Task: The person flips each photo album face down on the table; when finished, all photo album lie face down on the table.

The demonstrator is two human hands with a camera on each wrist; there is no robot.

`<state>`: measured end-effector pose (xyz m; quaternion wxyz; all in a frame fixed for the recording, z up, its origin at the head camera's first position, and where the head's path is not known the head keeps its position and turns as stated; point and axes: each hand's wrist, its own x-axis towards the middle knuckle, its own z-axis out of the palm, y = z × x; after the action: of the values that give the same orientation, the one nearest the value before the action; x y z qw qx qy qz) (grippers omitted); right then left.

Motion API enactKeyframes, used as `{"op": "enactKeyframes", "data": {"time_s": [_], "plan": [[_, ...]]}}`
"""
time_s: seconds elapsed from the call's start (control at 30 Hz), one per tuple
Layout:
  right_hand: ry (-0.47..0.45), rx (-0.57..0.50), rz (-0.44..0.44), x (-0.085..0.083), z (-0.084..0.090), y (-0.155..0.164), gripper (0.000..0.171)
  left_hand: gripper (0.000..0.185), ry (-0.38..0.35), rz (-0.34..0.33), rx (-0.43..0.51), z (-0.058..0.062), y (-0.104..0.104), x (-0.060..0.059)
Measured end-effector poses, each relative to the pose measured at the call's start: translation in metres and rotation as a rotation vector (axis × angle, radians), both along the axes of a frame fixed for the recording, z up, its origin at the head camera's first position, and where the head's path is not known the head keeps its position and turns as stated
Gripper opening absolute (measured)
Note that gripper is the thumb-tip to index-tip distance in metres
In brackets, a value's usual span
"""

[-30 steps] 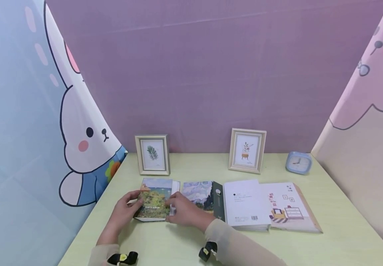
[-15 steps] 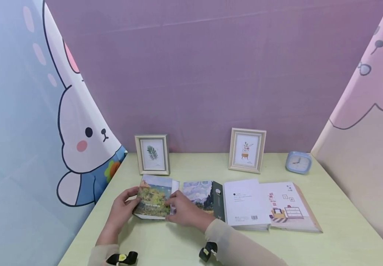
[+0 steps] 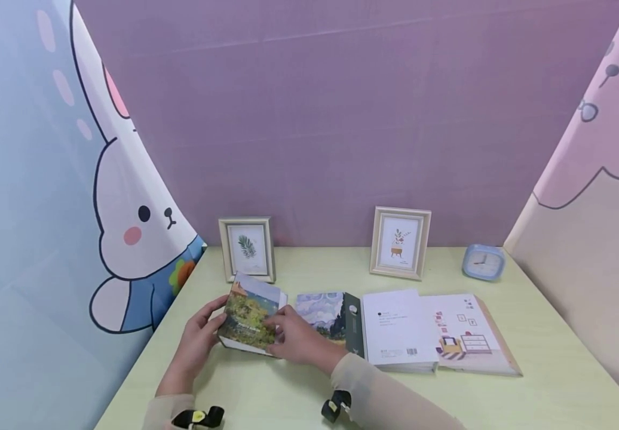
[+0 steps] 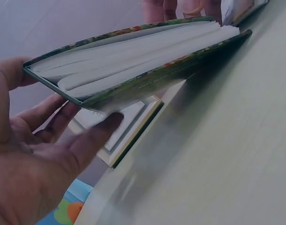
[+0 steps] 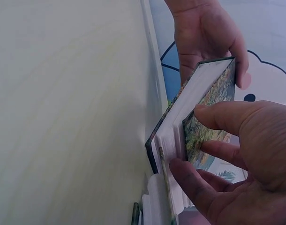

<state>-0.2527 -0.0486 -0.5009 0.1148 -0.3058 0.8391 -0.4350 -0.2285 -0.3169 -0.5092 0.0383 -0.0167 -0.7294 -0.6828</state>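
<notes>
Both hands hold a small photo album (image 3: 249,322) with a painted landscape cover, at the lower left-centre of the head view. The left hand (image 3: 198,341) grips its left edge: in the left wrist view the thumb lies over the top cover and the fingers (image 4: 94,140) curl underneath. The right hand (image 3: 300,341) holds the right edge, where the right wrist view shows the thumb on the cover and the fingers (image 5: 192,180) bent against the white page edges. The album is tilted, its far side raised off the table (image 3: 299,400); whether its near edge touches the surface is hard to tell, since the hands cover it.

Just right of the album, a second album (image 3: 324,315) with a blue-sky painting lies flat, partly behind the right hand. Next to it, toward the centre right, lies a white book (image 3: 395,328) with a barcode, overlapping another book (image 3: 468,337) printed with a small furniture drawing.

Along the back of the table, a framed leaf print (image 3: 247,249) stands upright just behind the held album, a framed plant print (image 3: 400,242) stands further right, and a small blue clock (image 3: 482,263) sits at the right end. A purple backdrop (image 3: 342,119) fills the upper frame, with a rabbit-print curtain (image 3: 126,209) at the left and a pink cartoon curtain (image 3: 600,149) at the right.
</notes>
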Motion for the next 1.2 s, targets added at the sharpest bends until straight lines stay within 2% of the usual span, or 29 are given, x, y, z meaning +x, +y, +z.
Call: {"op": "enactKeyframes", "data": {"time_s": [0.1, 0.47, 0.63, 0.8, 1.03, 1.2], "plan": [[0.008, 0.006, 0.005, 0.000, 0.001, 0.001, 0.060, 0.050, 0.007, -0.011, 0.018, 0.000, 0.002, 0.001], [0.101, 0.069, 0.001, -0.001, 0.005, 0.002, 0.055, 0.050, 0.036, 0.010, -0.015, 0.002, 0.004, 0.001], [0.107, 0.052, -0.005, -0.002, 0.007, 0.001, 0.056, 0.049, 0.071, -0.006, -0.020, 0.003, 0.006, 0.002], [0.069, 0.000, -0.007, -0.002, 0.008, 0.000, 0.060, 0.050, 0.099, -0.029, -0.006, 0.004, 0.007, 0.004], [-0.023, -0.083, 0.008, -0.002, 0.009, -0.001, 0.064, 0.049, 0.133, -0.075, 0.063, 0.003, 0.009, 0.007], [-0.048, -0.119, 0.008, 0.000, 0.012, -0.001, 0.065, 0.048, 0.152, -0.107, 0.088, 0.002, 0.009, 0.006]]}}
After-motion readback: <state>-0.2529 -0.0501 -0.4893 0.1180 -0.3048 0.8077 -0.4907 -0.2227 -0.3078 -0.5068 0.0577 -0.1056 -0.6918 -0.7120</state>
